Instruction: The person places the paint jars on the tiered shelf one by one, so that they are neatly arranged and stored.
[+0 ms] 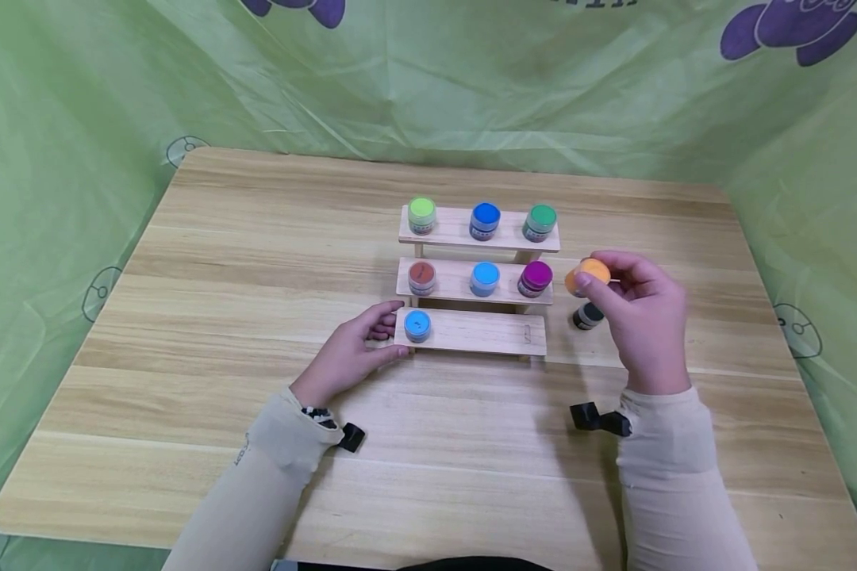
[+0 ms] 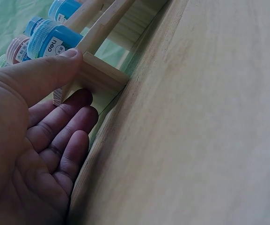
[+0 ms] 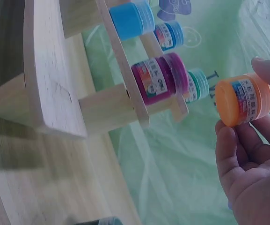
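Note:
A stepped wooden stand (image 1: 482,331) has three tiers bearing small paint jars. My left hand (image 1: 346,353) holds the left end of its lowest tier, thumb (image 2: 55,70) at one edge and fingers at the other. A light blue paint jar (image 1: 417,325) sits on that tier close to this hand. Right of the stand, my right hand (image 1: 650,321) pinches an orange paint jar (image 3: 242,101) between thumb and fingers, raised off the table. Below it, a dark-lidded jar (image 1: 588,316) stands on the tabletop.
The middle tier bears a brown jar (image 1: 422,277), a sky-blue jar (image 1: 485,278) and a purple jar (image 1: 536,278). Light green (image 1: 422,215), dark blue (image 1: 485,220) and green (image 1: 539,222) jars stand on the top tier. Green cloth (image 1: 471,95) surrounds the wooden table (image 1: 221,238).

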A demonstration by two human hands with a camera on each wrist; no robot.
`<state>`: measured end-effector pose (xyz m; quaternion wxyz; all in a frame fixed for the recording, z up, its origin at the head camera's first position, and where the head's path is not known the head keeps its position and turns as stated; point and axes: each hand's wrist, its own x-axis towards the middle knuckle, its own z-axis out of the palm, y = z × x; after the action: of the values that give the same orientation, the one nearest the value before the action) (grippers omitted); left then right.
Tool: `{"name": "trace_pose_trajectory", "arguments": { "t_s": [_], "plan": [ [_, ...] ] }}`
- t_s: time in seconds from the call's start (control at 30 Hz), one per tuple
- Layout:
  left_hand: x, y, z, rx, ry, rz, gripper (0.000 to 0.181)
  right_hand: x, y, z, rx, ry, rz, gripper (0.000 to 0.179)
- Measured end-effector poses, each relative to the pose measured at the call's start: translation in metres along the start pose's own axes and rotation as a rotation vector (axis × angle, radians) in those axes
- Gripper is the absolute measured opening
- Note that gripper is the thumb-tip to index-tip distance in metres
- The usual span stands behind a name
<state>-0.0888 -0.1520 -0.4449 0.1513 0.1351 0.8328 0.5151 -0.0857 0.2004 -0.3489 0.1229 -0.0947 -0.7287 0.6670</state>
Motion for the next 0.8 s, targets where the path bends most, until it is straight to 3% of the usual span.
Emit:
{"name": "trace_pose_trajectory", "arguments": {
  "t_s": [0.3, 0.57, 0.8],
  "plan": [
    [0.000, -0.001, 0.000, 0.004, 0.002, 0.005, 0.068, -0.006, -0.002, 0.009, -0.039, -0.085, -0.059, 0.031],
    [0.000, -0.001, 0.000, 0.000, 0.000, -0.005, 0.068, -0.011, -0.001, 0.016, -0.202, -0.184, -0.125, 0.034],
    [0.001, -0.001, 0.000, 0.003, 0.000, -0.006, 0.067, -0.015, -0.001, 0.022, -0.186, -0.246, -0.141, 0.034]
  ]
}}
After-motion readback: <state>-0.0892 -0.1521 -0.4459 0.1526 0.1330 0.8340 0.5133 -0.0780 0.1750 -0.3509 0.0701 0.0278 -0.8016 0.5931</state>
